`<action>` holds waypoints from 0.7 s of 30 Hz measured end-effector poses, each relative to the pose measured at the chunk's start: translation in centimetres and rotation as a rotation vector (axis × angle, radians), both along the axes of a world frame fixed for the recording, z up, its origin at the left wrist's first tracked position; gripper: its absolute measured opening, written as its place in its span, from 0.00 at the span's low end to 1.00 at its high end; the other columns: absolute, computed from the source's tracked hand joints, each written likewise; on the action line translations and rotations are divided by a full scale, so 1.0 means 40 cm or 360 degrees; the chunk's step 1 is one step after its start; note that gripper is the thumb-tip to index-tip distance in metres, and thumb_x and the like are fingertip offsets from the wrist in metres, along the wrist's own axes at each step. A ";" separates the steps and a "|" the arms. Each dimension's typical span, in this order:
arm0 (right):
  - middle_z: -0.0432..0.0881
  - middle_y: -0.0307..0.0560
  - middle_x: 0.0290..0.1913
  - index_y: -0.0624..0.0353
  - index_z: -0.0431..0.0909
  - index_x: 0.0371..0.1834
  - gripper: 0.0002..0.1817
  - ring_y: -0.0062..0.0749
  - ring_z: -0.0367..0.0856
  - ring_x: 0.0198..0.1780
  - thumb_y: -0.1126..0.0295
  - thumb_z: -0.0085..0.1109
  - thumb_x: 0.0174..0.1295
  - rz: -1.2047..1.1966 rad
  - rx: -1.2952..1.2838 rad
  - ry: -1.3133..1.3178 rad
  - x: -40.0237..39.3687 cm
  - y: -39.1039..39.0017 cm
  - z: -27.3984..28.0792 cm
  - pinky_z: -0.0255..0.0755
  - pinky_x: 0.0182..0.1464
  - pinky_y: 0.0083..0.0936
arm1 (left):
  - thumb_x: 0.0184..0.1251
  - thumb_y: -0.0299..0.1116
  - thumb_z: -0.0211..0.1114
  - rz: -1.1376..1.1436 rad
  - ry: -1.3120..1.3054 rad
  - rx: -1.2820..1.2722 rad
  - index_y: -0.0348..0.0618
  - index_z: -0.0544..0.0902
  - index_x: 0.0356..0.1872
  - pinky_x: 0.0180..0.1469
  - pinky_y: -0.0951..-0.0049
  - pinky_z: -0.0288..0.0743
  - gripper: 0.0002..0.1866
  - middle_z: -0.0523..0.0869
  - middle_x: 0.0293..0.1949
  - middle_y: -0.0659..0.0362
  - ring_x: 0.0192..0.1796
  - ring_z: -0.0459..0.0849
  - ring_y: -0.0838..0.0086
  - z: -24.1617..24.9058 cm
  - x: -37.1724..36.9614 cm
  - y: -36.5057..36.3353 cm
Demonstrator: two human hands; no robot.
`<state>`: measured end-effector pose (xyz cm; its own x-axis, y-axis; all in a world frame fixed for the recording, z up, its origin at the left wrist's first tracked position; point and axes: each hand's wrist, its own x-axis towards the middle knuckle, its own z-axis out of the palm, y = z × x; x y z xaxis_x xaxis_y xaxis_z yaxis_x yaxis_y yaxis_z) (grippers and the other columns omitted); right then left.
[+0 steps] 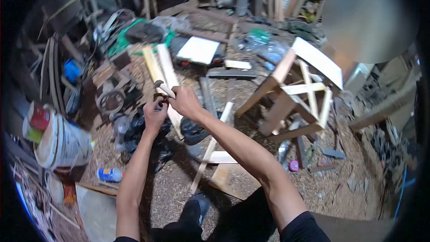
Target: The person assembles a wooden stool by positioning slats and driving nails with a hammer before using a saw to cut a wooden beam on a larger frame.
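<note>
Hammer (165, 89) (dark head, pale handle) is hovering over pale boards (166, 65); my R hand (186, 101) is gripping it, my L hand (155, 114) is curling narrow just beside, contents unclear.

Pale wood and bright plastic against speckled brown ground (174, 183).
The hammer (166, 90) has a pale handle and dark head; the bucket (71, 142) is white with blue print, the bottle (109, 175) blue and white, the plastic sheet (120, 45) green, the small round thing (293, 166) pink.
</note>
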<state>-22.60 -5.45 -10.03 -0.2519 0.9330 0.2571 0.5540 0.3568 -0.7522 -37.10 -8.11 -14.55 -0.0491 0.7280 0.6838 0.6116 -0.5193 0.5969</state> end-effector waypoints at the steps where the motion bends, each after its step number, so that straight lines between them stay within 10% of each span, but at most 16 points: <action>1: 0.80 0.68 0.29 0.67 0.82 0.33 0.13 0.61 0.81 0.37 0.66 0.62 0.52 -0.0051 0.0026 0.0012 0.043 -0.009 0.041 0.74 0.40 0.45 | 0.51 0.21 0.67 0.0005 -0.0009 0.0012 0.36 0.82 0.34 0.30 0.72 0.74 0.08 0.83 0.31 0.54 0.28 0.81 0.70 0.038 0.043 0.005; 10: 0.82 0.66 0.31 0.70 0.81 0.35 0.12 0.54 0.84 0.39 0.70 0.58 0.53 -0.0602 -0.0053 0.0066 0.492 -0.179 0.379 0.78 0.44 0.42 | 0.61 0.25 0.66 -0.0852 -0.0407 -0.0265 0.35 0.83 0.41 0.41 0.79 0.78 0.08 0.88 0.35 0.56 0.37 0.85 0.78 0.343 0.449 0.034; 21: 0.86 0.55 0.30 0.59 0.85 0.41 0.20 0.44 0.86 0.33 0.56 0.70 0.49 -0.1540 -0.0142 -0.0153 0.973 -0.422 0.247 0.77 0.39 0.35 | 0.63 0.36 0.66 -0.1476 -0.0064 -0.0448 0.37 0.86 0.40 0.42 0.73 0.75 0.12 0.87 0.35 0.56 0.38 0.83 0.77 0.348 0.925 -0.044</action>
<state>16.32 -22.32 -0.15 0.6170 0.7626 0.1942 0.6380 -0.3404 -0.6907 -0.10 -9.86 -0.62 0.6077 0.6259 0.4889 0.0074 -0.6200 0.7845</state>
